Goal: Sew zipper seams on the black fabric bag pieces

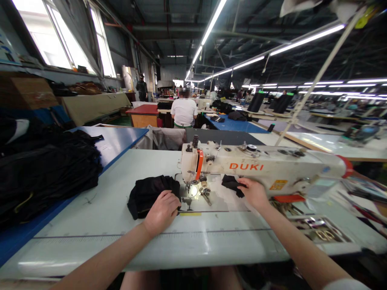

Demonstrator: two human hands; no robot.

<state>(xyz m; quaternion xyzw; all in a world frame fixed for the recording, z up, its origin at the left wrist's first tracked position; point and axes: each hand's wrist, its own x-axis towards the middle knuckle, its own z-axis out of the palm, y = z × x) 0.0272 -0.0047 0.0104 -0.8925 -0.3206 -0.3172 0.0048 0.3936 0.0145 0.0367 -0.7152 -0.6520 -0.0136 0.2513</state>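
Observation:
A bundled piece of black fabric (148, 195) lies on the sewing table, left of the needle of a white sewing machine (236, 161) marked DUKI. My left hand (163, 209) is closed on the right edge of this fabric, its fingers bent and close together. Under the machine's arm, my right hand (252, 192) pinches a smaller black fabric piece (231, 184) between thumb and fingers. Between my two hands, a lit spot shows the presser foot (189, 188) with no cloth visible beneath it.
A large heap of black garments (45, 169) sits on a blue table to my left. At right, a tray (320, 229) of small metal parts is set into the tabletop. Ahead, a person in a white shirt (184, 112) sits facing away. A slanted pole (317, 80) rises behind the machine.

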